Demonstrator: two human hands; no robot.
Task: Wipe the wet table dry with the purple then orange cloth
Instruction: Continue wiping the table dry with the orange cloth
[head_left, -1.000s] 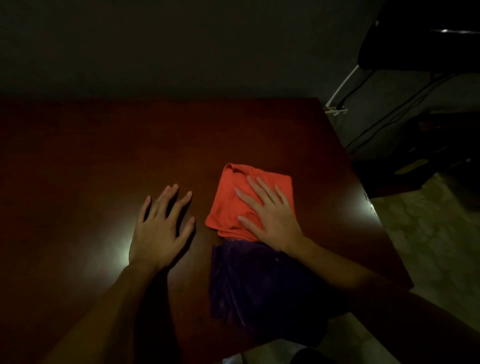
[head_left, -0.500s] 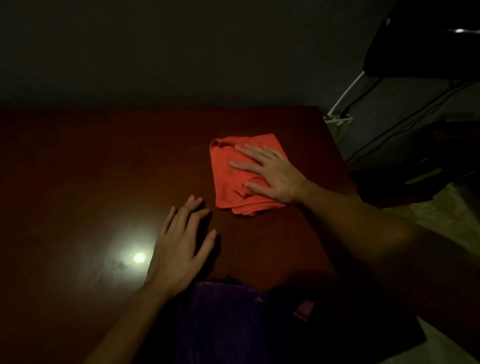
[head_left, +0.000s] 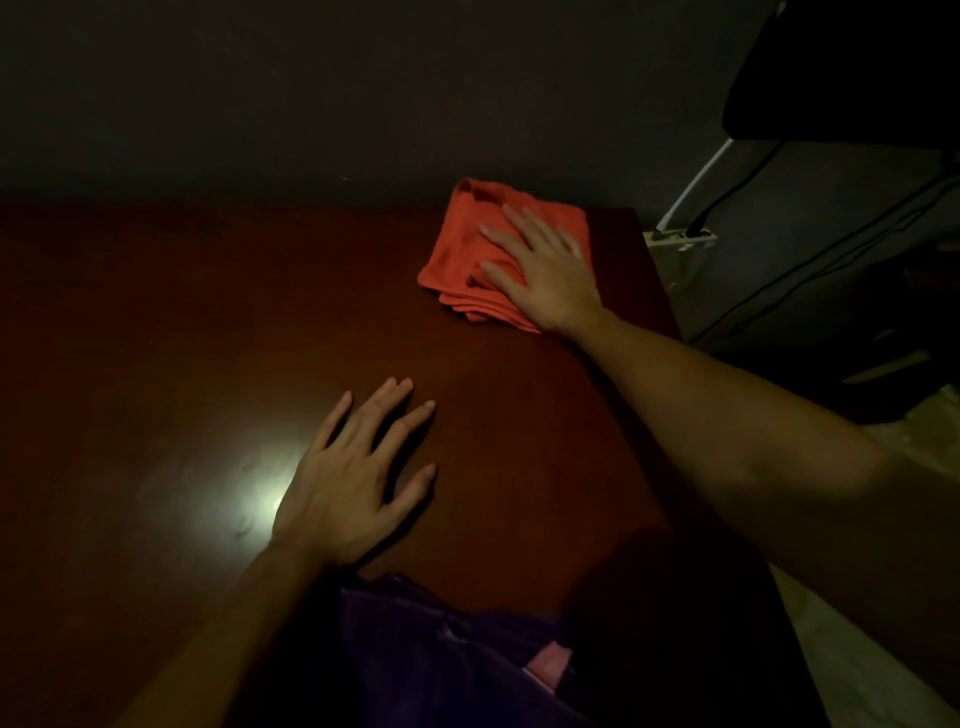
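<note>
A folded orange cloth (head_left: 460, 249) lies at the far right corner of the dark red-brown table (head_left: 182, 338). My right hand (head_left: 545, 270) presses flat on top of it, fingers spread. My left hand (head_left: 353, 483) rests palm down on the bare tabletop nearer to me, fingers apart, holding nothing. A purple cloth (head_left: 431, 654) lies crumpled at the near edge of the table, just behind my left wrist, partly in shadow. A bright light reflection (head_left: 254, 509) shines on the table to the left of my left hand.
The room is dim, with a dark wall behind the table. A white power strip (head_left: 680, 240) with cables sits on the floor past the table's right edge. A dark object (head_left: 841, 67) stands at the upper right. Pale floor shows at the right.
My right hand has slid the orange cloth away from me, from beside the purple cloth to the far right corner. My left hand stays flat on the table.
</note>
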